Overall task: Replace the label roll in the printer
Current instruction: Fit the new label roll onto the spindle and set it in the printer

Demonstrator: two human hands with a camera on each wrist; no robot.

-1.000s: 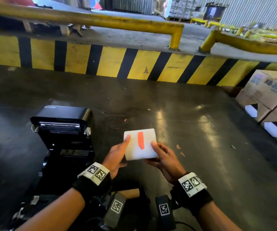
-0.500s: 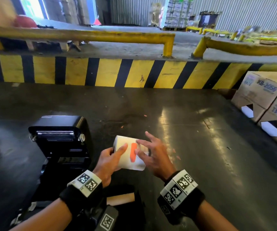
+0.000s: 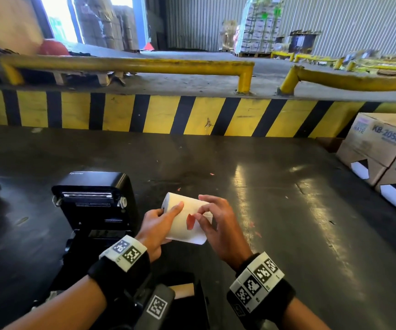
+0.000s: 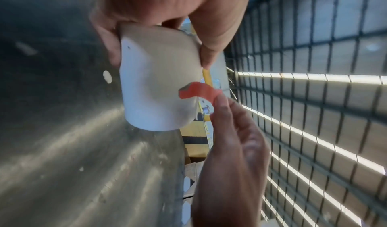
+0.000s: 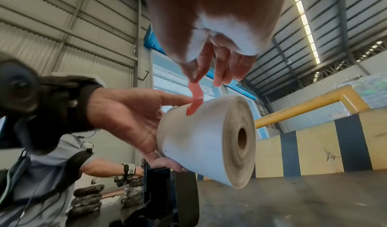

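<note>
A white label roll (image 3: 182, 220) (image 4: 155, 88) (image 5: 201, 139) is held above the dark floor, just right of the black printer (image 3: 94, 201), whose lid stands up. My left hand (image 3: 156, 225) (image 5: 130, 118) grips the roll from its left end, index finger lying across the top. My right hand (image 3: 213, 222) (image 5: 196, 78) pinches the free end of a red tape strip (image 3: 190, 221) (image 4: 196, 91) (image 5: 194, 101); the strip's other end still sticks to the roll. A brown empty core (image 3: 182, 290) lies in the printer's bay, near my wrists.
A yellow-and-black striped kerb (image 3: 192, 115) runs across behind the floor, with yellow rails (image 3: 130, 64) above it. Cardboard boxes (image 3: 387, 148) are stacked at the right. Another person (image 5: 52, 164) works to the left, beside dark bundles.
The roll has turned and shifted toward the printer. My right hand left the roll's right end, came over the top and has peeled one end of the red strip up.
</note>
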